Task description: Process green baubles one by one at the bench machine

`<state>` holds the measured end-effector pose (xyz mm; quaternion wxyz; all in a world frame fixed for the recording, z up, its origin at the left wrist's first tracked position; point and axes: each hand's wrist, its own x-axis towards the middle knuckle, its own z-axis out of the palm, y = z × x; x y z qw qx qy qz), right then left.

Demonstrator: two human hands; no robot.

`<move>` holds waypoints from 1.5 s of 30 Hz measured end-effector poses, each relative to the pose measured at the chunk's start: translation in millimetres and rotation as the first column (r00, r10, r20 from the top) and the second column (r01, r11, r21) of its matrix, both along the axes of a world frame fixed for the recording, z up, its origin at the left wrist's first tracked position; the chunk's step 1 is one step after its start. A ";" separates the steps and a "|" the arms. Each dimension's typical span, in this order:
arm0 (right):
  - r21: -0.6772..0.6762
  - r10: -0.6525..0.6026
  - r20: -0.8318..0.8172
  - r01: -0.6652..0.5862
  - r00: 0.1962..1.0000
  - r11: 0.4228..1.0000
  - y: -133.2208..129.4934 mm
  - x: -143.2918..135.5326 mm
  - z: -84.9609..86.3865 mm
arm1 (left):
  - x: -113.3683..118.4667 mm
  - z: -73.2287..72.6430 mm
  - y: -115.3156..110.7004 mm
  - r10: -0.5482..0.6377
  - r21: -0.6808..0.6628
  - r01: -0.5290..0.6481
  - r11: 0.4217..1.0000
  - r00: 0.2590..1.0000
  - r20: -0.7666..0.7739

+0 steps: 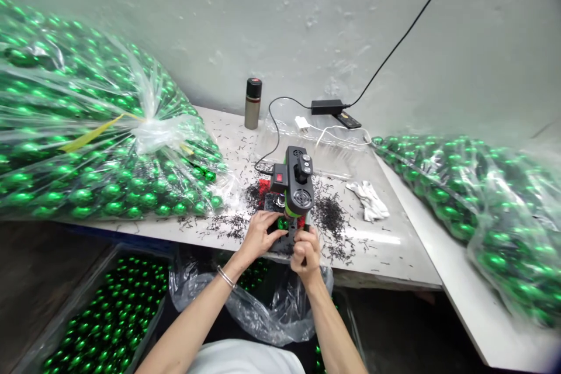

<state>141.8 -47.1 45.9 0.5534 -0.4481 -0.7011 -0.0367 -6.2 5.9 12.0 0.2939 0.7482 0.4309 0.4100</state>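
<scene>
Near the desk's [394, 263] front edge, my left hand [259, 236] pinches the green ball [283, 224] to its right; my right hand [306, 250] grips a black handle [307, 228].

Hands [256, 236] [305, 248]: 2. Machine [298, 184]: 1. Bulging clear bags [87, 169] [482, 216]: 2. Green balls [283, 223]: too many to count, 1 at machine. Bottle [252, 106]: 1. Power adapter [326, 107]: 1. White plug [302, 123]: 1. Bracelet [225, 276]: 1. Black bits [329, 215]: uncountable.
</scene>
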 end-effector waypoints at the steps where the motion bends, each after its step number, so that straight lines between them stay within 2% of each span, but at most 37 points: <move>1: 0.047 -0.003 -0.002 0.003 1.000 0.999 -0.5 -0.6 4.8 | 0.8 0.1 1.5 0.000 -0.007 0.000 1.000 1.000 0.009; 3: 0.156 -0.007 -0.036 0.012 0.999 0.988 -1.7 -3.0 19.3 | 2.9 1.1 4.8 0.009 -0.019 -0.008 1.000 1.000 0.021; 6: 0.174 -0.012 -0.118 0.033 0.993 0.984 -4.6 -6.8 51.8 | 2.6 5.5 2.0 0.039 -0.030 -0.038 0.999 0.999 0.030; 8: 0.055 -0.028 -0.209 0.040 0.978 0.998 -7.1 -7.6 73.2 | -3.6 8.0 -12.0 0.056 0.001 -0.056 0.998 0.998 0.028; 10: -0.031 -0.032 -0.250 0.025 0.968 0.999 -8.8 -7.1 85.5 | -14.1 6.2 -36.4 0.032 0.079 -0.031 0.996 0.999 -0.006; 13: -0.015 -0.053 -0.292 0.050 0.955 0.999 -7.9 -7.5 81.8 | -31.8 -5.6 -76.0 -0.028 0.177 0.051 0.983 0.992 -0.126; 15: 0.031 -0.057 -0.324 0.070 0.944 0.997 -6.1 -10.0 71.5 | -43.9 -11.4 -87.4 -0.025 0.228 0.061 0.972 0.987 -0.158; 16: 0.049 -0.056 -0.339 0.077 0.939 0.996 -5.4 -11.4 66.5 | -50.6 -10.9 -85.1 0.004 0.243 0.035 0.969 0.987 -0.160; 18: 0.064 -0.053 -0.360 0.082 0.932 0.995 -4.7 -13.4 59.5 | -66.0 -0.6 -63.2 0.129 0.260 -0.087 0.962 0.980 -0.152; 20: 0.077 -0.041 -0.356 0.073 0.933 0.994 -4.6 -14.0 57.1 | -83.7 19.8 -22.6 0.324 0.273 -0.272 0.923 0.931 -0.167; 22: 0.088 -0.027 -0.349 0.061 0.937 0.994 -4.7 -13.9 57.3 | -101.1 43.6 24.9 0.460 0.256 -0.398 0.881 0.845 -0.271; 23: 0.089 -0.025 -0.348 0.059 0.937 0.994 -4.9 -13.9 57.6 | -108.7 54.1 47.2 0.479 0.198 -0.436 0.878 0.794 -0.374; 24: 0.085 -0.029 -0.349 0.062 0.937 0.994 -5.2 -13.9 57.9 | -115.0 62.6 66.8 0.441 0.115 -0.445 0.888 0.752 -0.490; 26: 0.066 -0.047 -0.357 0.075 0.933 0.995 -6.0 -14.2 57.9 | -123.0 72.1 95.6 0.405 0.055 -0.450 0.891 0.733 -0.547; 28: 0.055 -0.051 -0.352 0.075 0.935 0.996 -6.9 -14.2 57.2 | -125.3 73.3 111.1 0.372 0.010 -0.444 0.896 0.739 -0.562; 31: 0.064 -0.040 -0.329 0.065 0.944 0.996 -7.5 -12.9 56.1 | -124.8 71.1 118.2 0.342 -0.052 -0.440 0.897 0.762 -0.550; 36: 0.081 -0.029 -0.299 0.055 0.954 0.995 -7.4 -12.3 55.4 | -133.5 80.3 106.8 0.304 -0.148 -0.400 0.904 0.848 -0.434; 37: 0.083 -0.029 -0.301 0.056 0.953 0.995 -7.4 -12.9 55.2 | -135.7 82.0 101.0 0.287 -0.202 -0.370 0.907 0.893 -0.347; 39: 0.075 -0.041 -0.322 0.069 0.946 0.995 -7.4 -14.2 54.5 | -137.3 83.0 86.5 0.266 -0.390 -0.250 0.886 0.964 -0.013; 40: 0.067 -0.049 -0.332 0.075 0.942 0.995 -7.4 -14.7 54.2 | -136.1 82.3 78.7 0.282 -0.494 -0.153 0.856 0.939 0.198; 42: 0.058 -0.060 -0.338 0.084 0.939 0.995 -7.4 -14.9 53.8 | -129.7 79.8 63.9 0.374 -0.642 0.052 0.765 0.775 0.509; 43: 0.060 -0.060 -0.332 0.085 0.942 0.995 -7.4 -14.6 54.0 | -124.8 78.7 57.6 0.422 -0.685 0.122 0.718 0.706 0.569; 45: 0.074 -0.054 -0.308 0.081 0.950 0.994 -7.5 -13.6 55.5 | -112.8 77.7 48.2 0.472 -0.730 0.236 0.642 0.629 0.618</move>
